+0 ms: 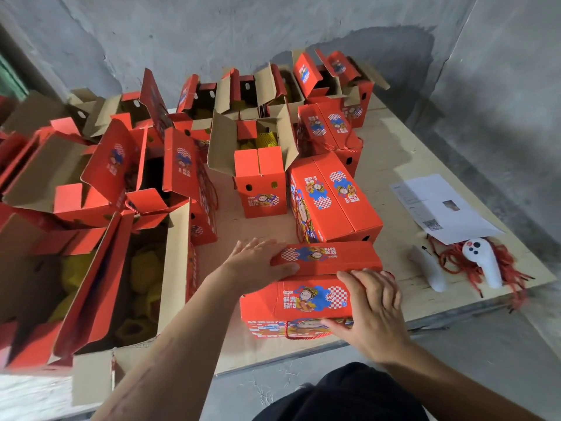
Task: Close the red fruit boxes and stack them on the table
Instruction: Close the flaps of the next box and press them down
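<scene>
Right hand fingers spread flat over near red box, hiding corner; left hand flat, fingers together, against far flap.

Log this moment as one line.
step: closing box | left hand: pressing far flap | right hand: on near flap | closed boxes behind

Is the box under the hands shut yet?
Not fully. On the near box, the far top flap is still raised; the left hand pushes its end, and the right hand lies flat on the near flap.
</scene>
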